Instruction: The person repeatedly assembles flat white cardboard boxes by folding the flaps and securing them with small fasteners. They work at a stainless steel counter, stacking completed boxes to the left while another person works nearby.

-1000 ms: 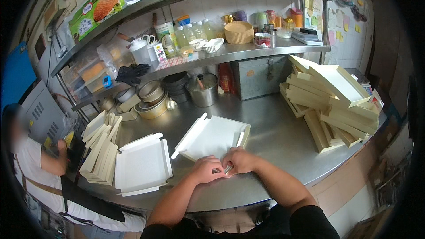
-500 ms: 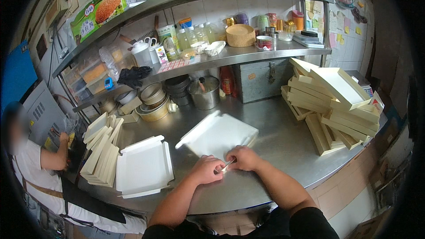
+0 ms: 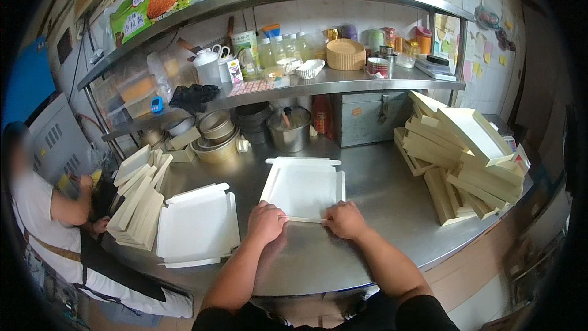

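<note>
A white cardboard box [image 3: 306, 190], partly folded, lies in front of me on the steel table. Its near edge stands up as a low wall, and the far edge has a flap with tabs sticking out sideways. My left hand [image 3: 266, 223] is closed on the near left corner. At the near right corner my right hand [image 3: 345, 219] has its fingers closed on the cardboard too. The fingertips of both hands are partly hidden behind the box wall. Left of my left forearm, a second partly folded box [image 3: 199, 225] lies flat, apart from my hands.
Folded boxes [image 3: 136, 211] stand in a leaning row at the left. A tall, uneven pile of folded boxes [image 3: 465, 153] rises at the right. Pots [image 3: 289, 130] and a grey metal chest [image 3: 372, 119] line the back beneath a loaded shelf [image 3: 361, 83]. Another person [image 3: 52, 208] stands far left.
My hands have moved apart, from together at one corner to the two near corners. The box has turned square to me, and its near wall now stands up.
</note>
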The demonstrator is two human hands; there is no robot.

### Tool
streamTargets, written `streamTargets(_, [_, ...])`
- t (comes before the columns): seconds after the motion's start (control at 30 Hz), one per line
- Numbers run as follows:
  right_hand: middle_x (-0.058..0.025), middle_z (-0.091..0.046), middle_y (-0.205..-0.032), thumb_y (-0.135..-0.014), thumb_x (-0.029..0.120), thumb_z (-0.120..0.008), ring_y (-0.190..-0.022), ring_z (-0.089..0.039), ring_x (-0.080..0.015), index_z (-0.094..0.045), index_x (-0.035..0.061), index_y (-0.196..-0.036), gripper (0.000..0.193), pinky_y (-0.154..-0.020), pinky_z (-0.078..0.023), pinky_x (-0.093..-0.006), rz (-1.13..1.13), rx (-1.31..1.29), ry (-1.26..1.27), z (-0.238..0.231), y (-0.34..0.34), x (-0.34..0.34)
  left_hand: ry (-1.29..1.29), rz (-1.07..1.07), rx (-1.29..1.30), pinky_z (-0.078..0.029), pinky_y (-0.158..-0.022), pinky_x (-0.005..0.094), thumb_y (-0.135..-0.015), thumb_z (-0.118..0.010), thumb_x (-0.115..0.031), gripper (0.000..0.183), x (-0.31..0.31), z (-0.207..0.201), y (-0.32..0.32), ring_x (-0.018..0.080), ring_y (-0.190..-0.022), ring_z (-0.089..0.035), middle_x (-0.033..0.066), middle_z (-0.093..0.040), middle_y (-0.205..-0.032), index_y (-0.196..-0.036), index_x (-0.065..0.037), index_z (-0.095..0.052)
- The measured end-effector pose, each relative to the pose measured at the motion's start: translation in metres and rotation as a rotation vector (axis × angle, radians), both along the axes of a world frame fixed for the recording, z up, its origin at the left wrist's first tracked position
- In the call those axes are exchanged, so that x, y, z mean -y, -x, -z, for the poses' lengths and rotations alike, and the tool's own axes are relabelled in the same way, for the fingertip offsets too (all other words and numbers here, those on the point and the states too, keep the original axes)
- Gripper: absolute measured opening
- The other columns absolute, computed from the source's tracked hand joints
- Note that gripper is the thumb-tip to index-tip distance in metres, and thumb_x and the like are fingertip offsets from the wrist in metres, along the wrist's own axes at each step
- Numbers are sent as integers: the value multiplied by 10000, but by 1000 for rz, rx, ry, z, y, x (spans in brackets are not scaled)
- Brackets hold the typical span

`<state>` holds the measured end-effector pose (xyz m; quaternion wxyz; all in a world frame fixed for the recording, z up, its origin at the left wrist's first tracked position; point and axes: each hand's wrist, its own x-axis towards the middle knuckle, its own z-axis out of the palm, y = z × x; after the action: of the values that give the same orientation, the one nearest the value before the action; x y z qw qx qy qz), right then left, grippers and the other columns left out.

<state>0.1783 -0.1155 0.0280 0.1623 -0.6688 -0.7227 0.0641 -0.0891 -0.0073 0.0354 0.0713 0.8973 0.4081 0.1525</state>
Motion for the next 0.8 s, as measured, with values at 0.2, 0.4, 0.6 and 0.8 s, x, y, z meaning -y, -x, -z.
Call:
streamTargets(0.2, [-125, -765, -1026, -913, 222, -789, -1065, -691, -375, -760, 116, -1041, 168, -997, -510, -491, -245, -321, -145, 8, 15, -3, 118, 251, 473, -564, -898, 456, -912, -793, -131, 145, 33, 21, -35, 346, -1036, -682, 129, -728, -1011, -1019, -52, -737])
streamTargets(0.4, [-78, -761, -1084, -839, 118, -825, -1124, -701, -333, -752, 121, -1137, 306, -1118, -487, -516, -272, -333, -421, 1, 13, -3, -11, 235, 657, -537, -729, 387, -804, -895, -124, 224, 17, 7, -19, 275, -860, -648, 66, -706, -931, -902, -73, -700])
streamTargets(0.6, [-51, -777, -1091, -868, 96, -821, -1112, -718, -297, -772, 130, -1088, 228, -1132, -467, -538, -319, -487, -462, 2, 9, -5, -52, 136, 695, -539, -782, 423, -790, -885, -128, 291, 18, 18, -23, 316, -888, -661, 98, -696, -951, -911, -69, -626])
streamTargets(0.8, [-37, -763, -1051, -925, 225, -809, -1064, -700, -304, -795, 156, -1029, 125, -1027, -486, -510, -402, -384, -410, 1, 6, -2, 279, 398, 582, -555, -858, 414, -810, -879, -142, 476, 31, 24, -30, 299, -951, -669, 120, -620, -971, -1136, -61, -540])
